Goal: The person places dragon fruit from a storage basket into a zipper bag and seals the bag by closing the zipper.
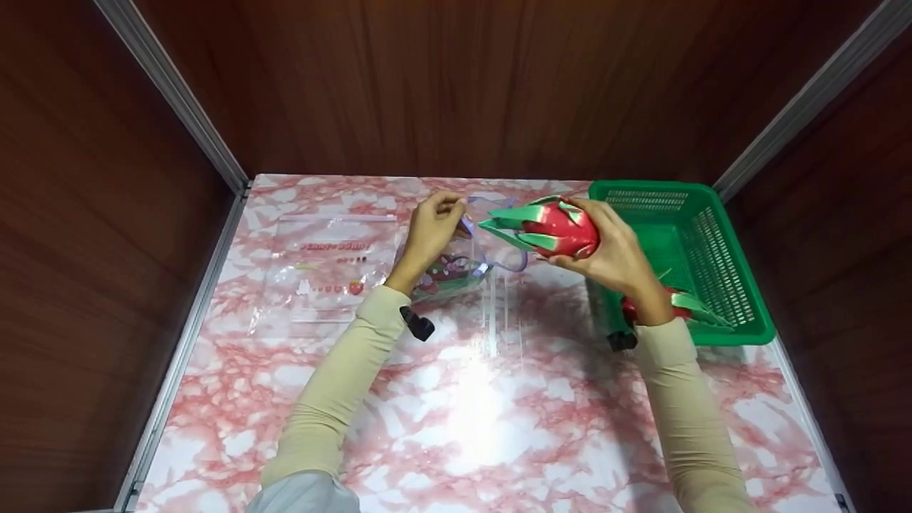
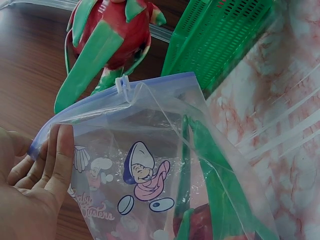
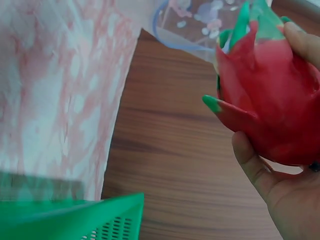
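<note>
Fingers of the right hand spread wide — curled round a red dragon fruit, up in the air, leaf tips to nine o'clock! Left hand over there, fingers pinched near closed on the clear bag — another fruit inside. Green basket at three o'clock.
</note>
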`<state>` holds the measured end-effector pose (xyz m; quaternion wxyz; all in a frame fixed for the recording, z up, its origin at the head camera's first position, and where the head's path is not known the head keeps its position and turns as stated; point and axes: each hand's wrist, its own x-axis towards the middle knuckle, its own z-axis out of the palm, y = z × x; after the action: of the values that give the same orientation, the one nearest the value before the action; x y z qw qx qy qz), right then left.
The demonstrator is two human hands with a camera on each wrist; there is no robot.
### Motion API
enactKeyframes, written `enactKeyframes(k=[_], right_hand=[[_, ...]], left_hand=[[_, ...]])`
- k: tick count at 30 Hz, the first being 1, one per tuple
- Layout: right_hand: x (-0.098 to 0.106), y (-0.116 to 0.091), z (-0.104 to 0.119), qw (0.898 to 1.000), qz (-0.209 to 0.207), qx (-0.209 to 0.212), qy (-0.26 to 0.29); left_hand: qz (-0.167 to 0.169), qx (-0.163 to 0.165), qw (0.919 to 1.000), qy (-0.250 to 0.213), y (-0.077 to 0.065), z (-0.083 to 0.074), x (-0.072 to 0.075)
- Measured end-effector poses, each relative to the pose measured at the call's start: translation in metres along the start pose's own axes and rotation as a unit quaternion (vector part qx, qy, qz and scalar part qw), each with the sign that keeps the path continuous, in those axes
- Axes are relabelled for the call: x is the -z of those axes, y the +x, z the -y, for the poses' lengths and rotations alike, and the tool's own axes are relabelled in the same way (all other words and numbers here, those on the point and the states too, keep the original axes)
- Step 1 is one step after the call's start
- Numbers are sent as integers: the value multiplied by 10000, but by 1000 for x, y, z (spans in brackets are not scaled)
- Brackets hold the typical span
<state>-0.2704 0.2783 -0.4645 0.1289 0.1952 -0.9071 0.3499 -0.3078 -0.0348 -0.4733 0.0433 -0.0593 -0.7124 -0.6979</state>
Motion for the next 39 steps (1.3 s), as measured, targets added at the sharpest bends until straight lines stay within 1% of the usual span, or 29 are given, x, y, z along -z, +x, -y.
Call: enactKeyframes(k=[4, 8, 18, 24, 28, 33, 39], right_hand=[[-4, 0, 1, 10000, 19, -14, 73], [-7, 1, 1, 9999, 39, -38, 102], [-10, 1, 0, 9999, 30, -15, 142], [-13, 0, 0, 9999, -7, 14, 102], [-17, 0, 0, 10000, -21, 68, 65], [-22, 2, 2, 9999, -68, 111, 100], [-27, 3, 5, 9999, -2, 123, -84]], left_hand=[[59, -44, 10000, -44, -1, 0, 1], [79, -84, 9999, 44, -2, -1, 1], [23, -25, 10000, -42, -1, 0, 2], [80, -36, 9999, -82, -2, 0, 2], [96, -57, 9999, -21, -3, -1, 2], [51, -110, 9997, 208, -2, -1, 3], [-2, -188, 9991, 376, -2, 0, 4]])
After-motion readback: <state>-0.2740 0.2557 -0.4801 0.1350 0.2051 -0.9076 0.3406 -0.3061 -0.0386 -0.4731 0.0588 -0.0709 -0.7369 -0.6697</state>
